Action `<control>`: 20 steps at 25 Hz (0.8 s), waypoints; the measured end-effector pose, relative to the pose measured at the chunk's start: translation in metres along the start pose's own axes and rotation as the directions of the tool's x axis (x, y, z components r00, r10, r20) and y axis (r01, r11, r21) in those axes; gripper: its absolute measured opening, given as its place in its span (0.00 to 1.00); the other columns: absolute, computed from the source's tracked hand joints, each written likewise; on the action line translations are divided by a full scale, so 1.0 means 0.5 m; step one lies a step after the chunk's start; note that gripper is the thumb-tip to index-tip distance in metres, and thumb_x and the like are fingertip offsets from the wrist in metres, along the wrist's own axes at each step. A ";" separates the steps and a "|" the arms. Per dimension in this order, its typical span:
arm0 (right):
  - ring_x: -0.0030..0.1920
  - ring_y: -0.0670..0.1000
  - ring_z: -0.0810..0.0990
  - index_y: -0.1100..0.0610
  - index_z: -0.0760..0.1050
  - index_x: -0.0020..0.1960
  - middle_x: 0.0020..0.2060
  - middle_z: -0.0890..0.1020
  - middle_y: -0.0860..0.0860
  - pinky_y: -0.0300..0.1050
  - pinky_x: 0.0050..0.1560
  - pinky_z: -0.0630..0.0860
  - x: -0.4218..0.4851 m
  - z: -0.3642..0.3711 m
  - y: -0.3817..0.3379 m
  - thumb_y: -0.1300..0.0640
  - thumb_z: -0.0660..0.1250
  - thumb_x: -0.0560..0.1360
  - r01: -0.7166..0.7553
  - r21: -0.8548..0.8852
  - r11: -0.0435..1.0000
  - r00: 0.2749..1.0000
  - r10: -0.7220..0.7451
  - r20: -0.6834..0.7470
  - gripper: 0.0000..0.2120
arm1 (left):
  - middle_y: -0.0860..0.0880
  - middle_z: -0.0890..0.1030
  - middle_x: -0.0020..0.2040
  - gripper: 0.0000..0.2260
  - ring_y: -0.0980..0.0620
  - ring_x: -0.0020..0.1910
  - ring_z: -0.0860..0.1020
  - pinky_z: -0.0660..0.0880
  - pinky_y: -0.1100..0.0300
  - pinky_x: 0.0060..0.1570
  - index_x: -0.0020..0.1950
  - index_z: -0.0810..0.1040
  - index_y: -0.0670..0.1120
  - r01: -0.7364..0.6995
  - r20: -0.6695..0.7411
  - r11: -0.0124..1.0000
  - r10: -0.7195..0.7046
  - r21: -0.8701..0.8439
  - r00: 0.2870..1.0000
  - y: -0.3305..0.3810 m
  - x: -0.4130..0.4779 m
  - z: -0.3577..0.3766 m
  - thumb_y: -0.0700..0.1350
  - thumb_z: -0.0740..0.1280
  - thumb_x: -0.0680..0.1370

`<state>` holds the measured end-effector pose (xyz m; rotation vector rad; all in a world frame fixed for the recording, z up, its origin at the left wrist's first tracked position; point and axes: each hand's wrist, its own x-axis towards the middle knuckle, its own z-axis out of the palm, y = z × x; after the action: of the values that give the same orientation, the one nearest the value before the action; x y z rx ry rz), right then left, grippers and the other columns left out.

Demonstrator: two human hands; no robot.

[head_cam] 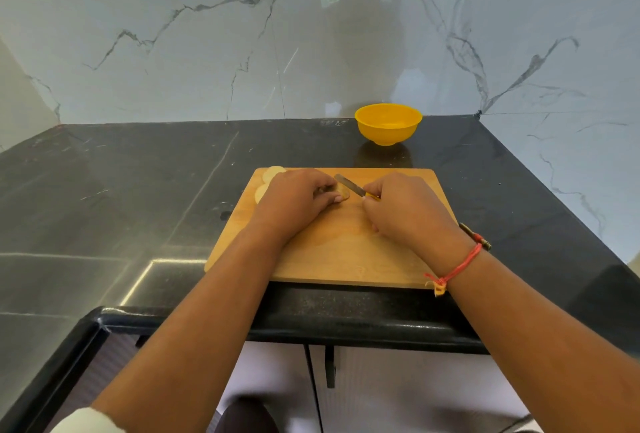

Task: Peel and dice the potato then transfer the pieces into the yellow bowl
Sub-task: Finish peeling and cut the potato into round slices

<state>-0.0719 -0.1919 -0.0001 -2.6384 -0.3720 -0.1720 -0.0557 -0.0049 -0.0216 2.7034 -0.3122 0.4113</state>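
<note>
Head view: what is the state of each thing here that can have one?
Yellow bowl: upright on the counter, no pieces visible inside.
Potato piece: on the cutting board, pinched by the left hand.
Potato slices: cut, lying at the board's far left corner.
Knife: gripped by the right hand, blade at the potato piece.

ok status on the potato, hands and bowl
Left hand holds pale potato piece on wooden cutting board. Right hand grips yellow-handled knife, blade at the piece. Round yellow bowl behind board, nothing between.
</note>
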 end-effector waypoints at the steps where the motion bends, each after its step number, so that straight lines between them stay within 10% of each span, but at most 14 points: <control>1: 0.45 0.53 0.80 0.52 0.83 0.59 0.41 0.84 0.52 0.46 0.45 0.78 0.001 0.000 0.000 0.53 0.62 0.81 0.000 0.006 1.000 1.000 0.000 -0.002 0.13 | 0.53 0.84 0.56 0.17 0.52 0.53 0.80 0.78 0.50 0.56 0.63 0.82 0.51 0.007 0.001 1.000 -0.007 0.001 1.000 0.000 0.001 0.000 0.57 0.68 0.78; 20: 0.44 0.54 0.77 0.59 0.81 0.57 0.39 0.77 0.53 0.45 0.40 0.72 0.043 -0.002 -0.043 0.55 0.64 0.80 -0.019 -0.123 0.992 0.996 0.030 0.083 0.11 | 0.52 0.85 0.54 0.13 0.53 0.51 0.80 0.78 0.53 0.56 0.59 0.83 0.51 0.082 0.009 0.994 -0.081 -0.067 0.997 0.016 0.002 -0.004 0.54 0.71 0.77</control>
<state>-0.0577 -0.1692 0.0139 -2.7765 -0.3678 -0.0771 -0.0575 -0.0114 -0.0171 2.6412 -0.2128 0.3627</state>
